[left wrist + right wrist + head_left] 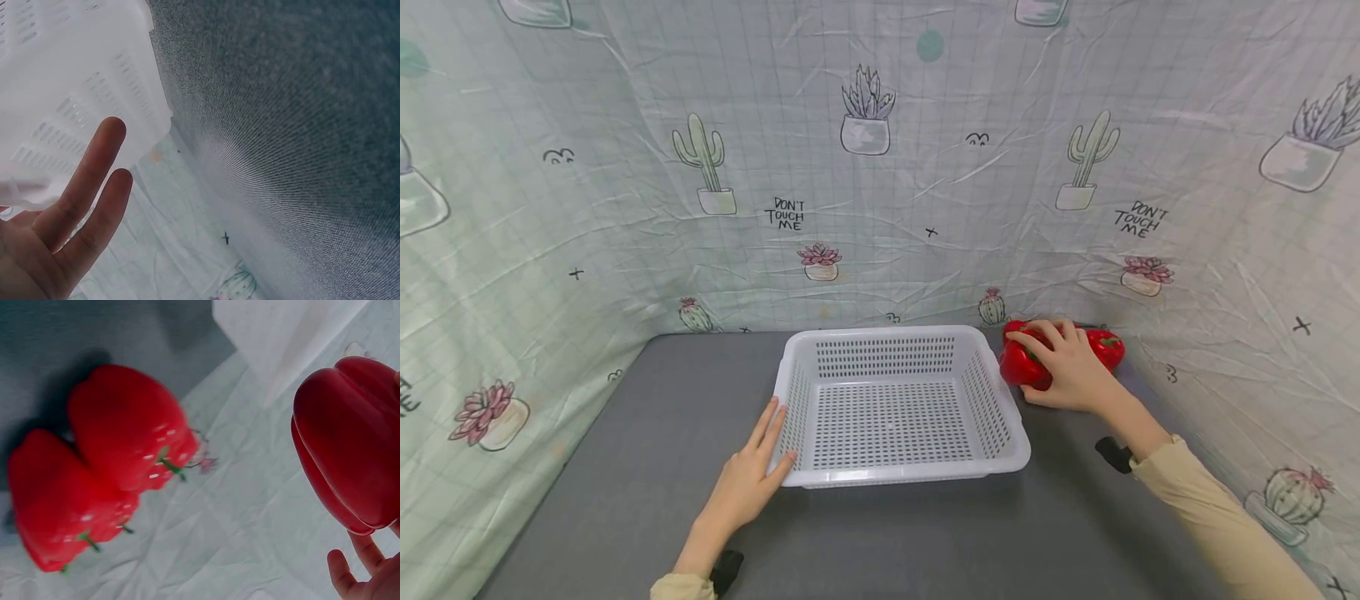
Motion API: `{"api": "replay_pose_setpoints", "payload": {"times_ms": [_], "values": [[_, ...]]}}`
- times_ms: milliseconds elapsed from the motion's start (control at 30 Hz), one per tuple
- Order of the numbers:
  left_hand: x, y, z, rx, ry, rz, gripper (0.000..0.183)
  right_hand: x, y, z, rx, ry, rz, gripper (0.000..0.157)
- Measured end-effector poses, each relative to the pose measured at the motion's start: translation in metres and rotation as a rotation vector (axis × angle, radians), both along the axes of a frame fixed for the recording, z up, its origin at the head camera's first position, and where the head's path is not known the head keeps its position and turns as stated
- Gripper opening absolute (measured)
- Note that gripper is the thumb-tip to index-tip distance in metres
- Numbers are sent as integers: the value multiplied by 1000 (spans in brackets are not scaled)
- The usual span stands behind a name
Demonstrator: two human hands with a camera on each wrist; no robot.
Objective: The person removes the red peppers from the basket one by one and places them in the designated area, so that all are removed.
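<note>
A white perforated plastic basket (887, 479) sits on the grey tabletop. My left hand (747, 487) rests on its left rim, fingers extended and thumb by the front left corner. In the left wrist view two straight fingers (94, 169) spread beside the basket's outer wall. Just past the basket's right side, my right hand (1071, 371) grips a glossy red bell pepper (1018, 367). The right wrist view has this held pepper (350, 444) raised, with fingertips at its lower end. More red peppers (128, 425) with green stems lie close together on the table.
A pale cloth printed with cacti (865, 283) hangs around the back and both sides of the grey table (880, 542). Another red pepper (1107, 348) shows beyond my right hand, near the cloth at the back right.
</note>
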State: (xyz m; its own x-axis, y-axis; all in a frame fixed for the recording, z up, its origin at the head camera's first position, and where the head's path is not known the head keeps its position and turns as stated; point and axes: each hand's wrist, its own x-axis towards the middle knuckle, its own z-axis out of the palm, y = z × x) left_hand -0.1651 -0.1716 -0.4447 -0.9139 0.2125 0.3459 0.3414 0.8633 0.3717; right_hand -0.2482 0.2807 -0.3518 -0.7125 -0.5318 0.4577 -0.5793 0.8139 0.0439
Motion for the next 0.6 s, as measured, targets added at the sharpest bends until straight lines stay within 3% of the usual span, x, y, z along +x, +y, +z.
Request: {"api": "replay_pose_setpoints", "payload": {"times_ms": [600], "values": [[0, 0, -2, 20, 21, 2, 64, 6, 71, -28, -63, 18, -145, 76]]}}
